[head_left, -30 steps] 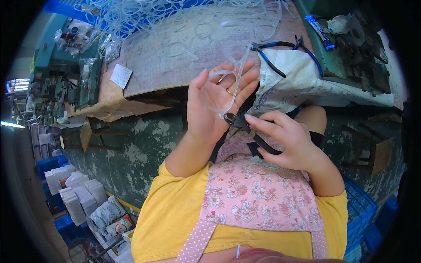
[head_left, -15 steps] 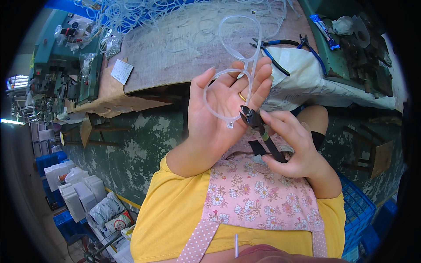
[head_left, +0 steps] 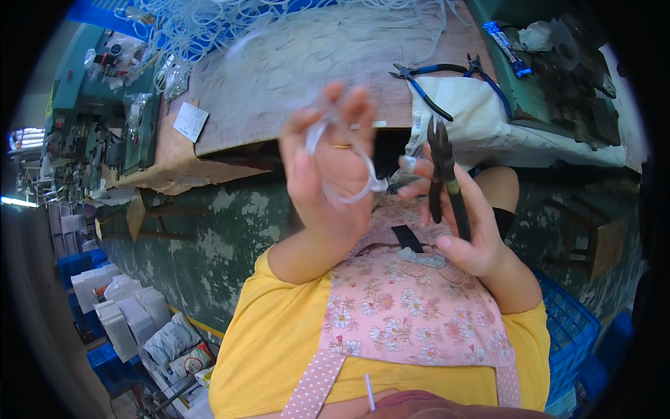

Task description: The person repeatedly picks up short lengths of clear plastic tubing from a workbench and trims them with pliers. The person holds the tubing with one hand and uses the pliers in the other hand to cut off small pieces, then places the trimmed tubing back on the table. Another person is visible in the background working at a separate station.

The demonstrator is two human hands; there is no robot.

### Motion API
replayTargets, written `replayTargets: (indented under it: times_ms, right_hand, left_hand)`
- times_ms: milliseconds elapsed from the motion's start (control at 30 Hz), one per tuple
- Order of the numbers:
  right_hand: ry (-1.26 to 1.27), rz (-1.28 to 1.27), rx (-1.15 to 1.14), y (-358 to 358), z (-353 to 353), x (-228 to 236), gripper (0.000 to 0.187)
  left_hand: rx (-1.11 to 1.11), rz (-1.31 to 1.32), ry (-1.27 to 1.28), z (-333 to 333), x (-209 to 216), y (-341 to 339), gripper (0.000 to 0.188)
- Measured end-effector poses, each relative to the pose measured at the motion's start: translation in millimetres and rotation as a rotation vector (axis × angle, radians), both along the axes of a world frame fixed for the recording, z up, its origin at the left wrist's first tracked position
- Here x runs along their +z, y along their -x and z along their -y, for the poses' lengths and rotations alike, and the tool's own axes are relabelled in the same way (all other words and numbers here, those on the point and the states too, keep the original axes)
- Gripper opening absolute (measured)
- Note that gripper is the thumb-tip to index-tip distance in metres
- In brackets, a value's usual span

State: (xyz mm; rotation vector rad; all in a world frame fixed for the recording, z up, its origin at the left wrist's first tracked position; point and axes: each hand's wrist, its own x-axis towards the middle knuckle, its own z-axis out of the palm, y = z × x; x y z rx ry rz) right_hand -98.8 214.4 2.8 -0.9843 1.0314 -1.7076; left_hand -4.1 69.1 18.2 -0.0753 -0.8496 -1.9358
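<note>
A loop of clear plastic tubing (head_left: 371, 165) hangs in my left hand (head_left: 328, 171), which is raised in front of the table edge. The hand's fingers are curled and smeared by motion, so the loop's upper part is hard to make out. My right hand (head_left: 478, 223) grips dark-handled cutting pliers (head_left: 441, 157), jaws pointing up and handles spread a little. By the right fingertips is a small whitish bit (head_left: 407, 163), too blurred to name. The pliers are apart from the tubing.
A tangle of clear tubing (head_left: 202, 31) covers the far table. Two blue-handled pliers (head_left: 423, 89) lie by a white cloth (head_left: 464, 105). A paper slip (head_left: 190, 121) sits at the left edge. Green machines (head_left: 143, 119) flank the table.
My left hand has moved left with the tubing and its fingers have curled. The pliers have left the tubing and swung upright in my right hand.
</note>
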Motion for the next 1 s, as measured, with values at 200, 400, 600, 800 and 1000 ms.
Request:
replayTargets:
  times_ms: [200,400,600,800,1000]
  right_hand:
    - [-0.106,0.560,0.219,1,4,18,0.108]
    - [-0.111,0.620,0.254,1,-1,32,0.107]
    - [-0.117,0.635,0.244,0,-5,37,0.108]
    - [-0.115,0.626,0.245,1,-7,38,0.107]
    - [-0.117,0.626,0.184,2,-2,28,0.104]
  left_hand:
    - [0.582,-0.264,0.810,-13,-31,3,0.063]
    - [0.671,-0.416,0.770,-24,-38,2,0.062]
    - [0.660,-0.427,0.754,-25,-32,4,0.055]
    - [0.623,-0.465,0.702,-28,-34,5,0.056]
    - [0.588,-0.245,0.891,-20,-40,-4,0.065]
